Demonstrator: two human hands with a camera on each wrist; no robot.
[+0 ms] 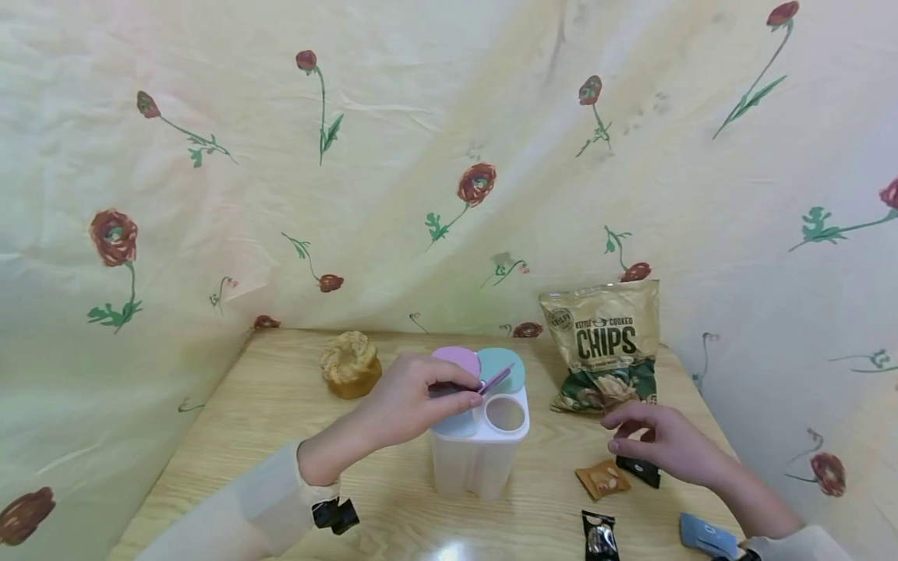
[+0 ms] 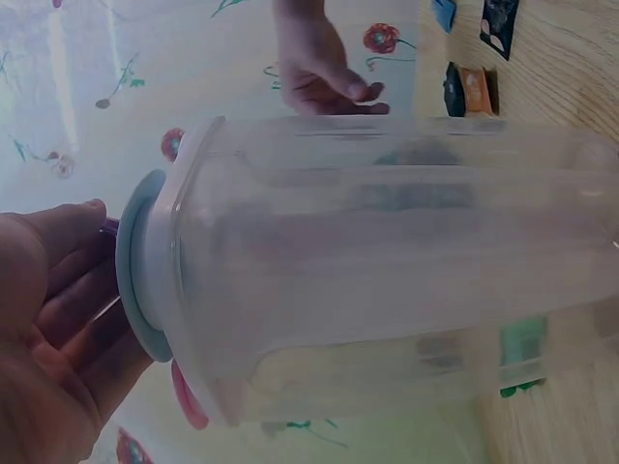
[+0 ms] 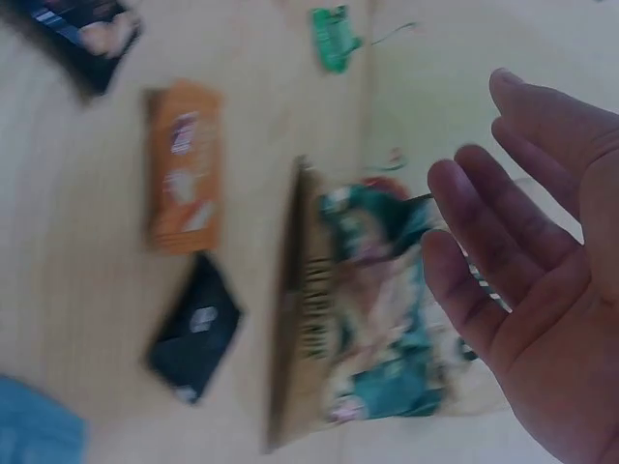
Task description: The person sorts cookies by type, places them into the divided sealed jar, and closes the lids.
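Note:
A clear plastic container (image 1: 473, 466) with a white top stands upright on the table. Its top carries a pink-purple lid (image 1: 456, 360), a teal lid (image 1: 502, 368) and a light blue lid (image 1: 456, 425); the front right round opening (image 1: 505, 414) is uncovered. Above that top, my left hand (image 1: 414, 397) pinches a thin purple lid (image 1: 498, 379), seen nearly edge-on, between thumb and fingers. My right hand (image 1: 662, 444) hovers with relaxed fingers and holds nothing. Under it lies a black packet (image 3: 196, 329), and the chips bag (image 1: 606, 347) stands just behind.
A round bun-like cake (image 1: 351, 365) sits left of the container. An orange packet (image 1: 602, 478), another black packet (image 1: 599, 536) and a blue packet (image 1: 707, 536) lie at the front right. A green wrapped item (image 3: 334, 39) shows in the right wrist view. Flowered cloth (image 1: 393, 156) hangs behind the table.

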